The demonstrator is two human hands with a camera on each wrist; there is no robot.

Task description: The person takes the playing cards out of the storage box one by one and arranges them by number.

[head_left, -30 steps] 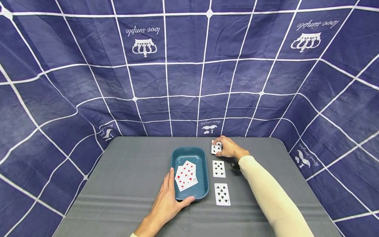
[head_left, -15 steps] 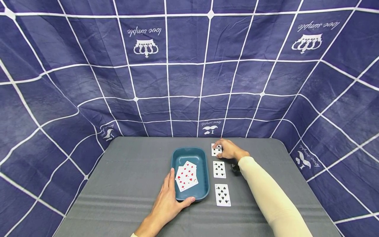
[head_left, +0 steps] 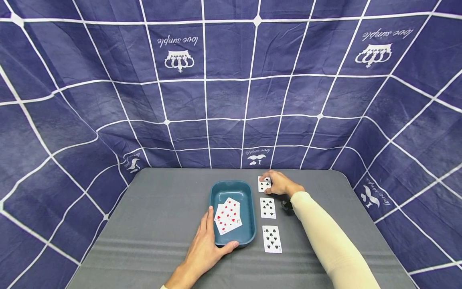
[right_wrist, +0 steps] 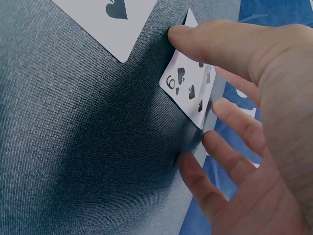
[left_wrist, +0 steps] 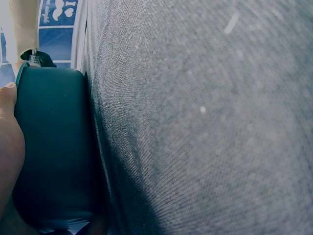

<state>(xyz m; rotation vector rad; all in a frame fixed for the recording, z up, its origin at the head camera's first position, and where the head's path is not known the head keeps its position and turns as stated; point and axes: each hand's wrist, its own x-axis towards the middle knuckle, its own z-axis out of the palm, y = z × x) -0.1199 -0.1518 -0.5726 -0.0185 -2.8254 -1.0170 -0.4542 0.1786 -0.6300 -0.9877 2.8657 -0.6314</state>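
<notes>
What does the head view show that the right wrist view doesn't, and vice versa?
Only head: the teal rectangular tray with overlapping white red-pip playing cards inside, and the left hand at its edge. Only right wrist: a legible 6 on the white black-spade playing card. Shared: the right hand pinching that card, and the grey cloth-covered table.

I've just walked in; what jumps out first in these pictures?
Probably the blue, white-gridded cloth rising behind the grey table. Then the teal tray, touched by the left hand, with red-pipped cards inside. To its right, three spade cards run in a line, the right hand pinching the farthest card.
</notes>
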